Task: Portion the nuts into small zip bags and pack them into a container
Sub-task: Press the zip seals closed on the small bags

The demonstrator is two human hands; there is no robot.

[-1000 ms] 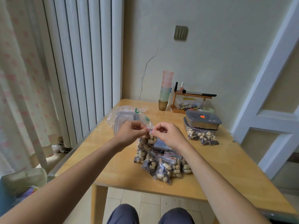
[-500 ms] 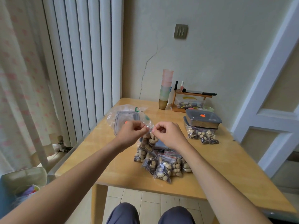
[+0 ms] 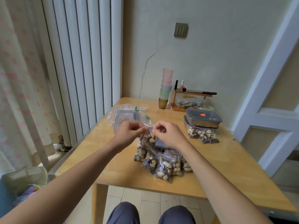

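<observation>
Both the left hand [image 3: 131, 132] and right hand [image 3: 168, 135] pinch a filled zip bag [image 3: 149, 139] at its seal; several sealed bags [image 3: 163, 164] lie near, apparently none packed yet.

One camera sits on the person's head, looking forward and down, close over the light wooden table [image 3: 226, 160].

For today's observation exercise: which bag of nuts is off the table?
The small zip bag pinched at its top by the left hand and right hand; the other bags lie on the table.
</observation>
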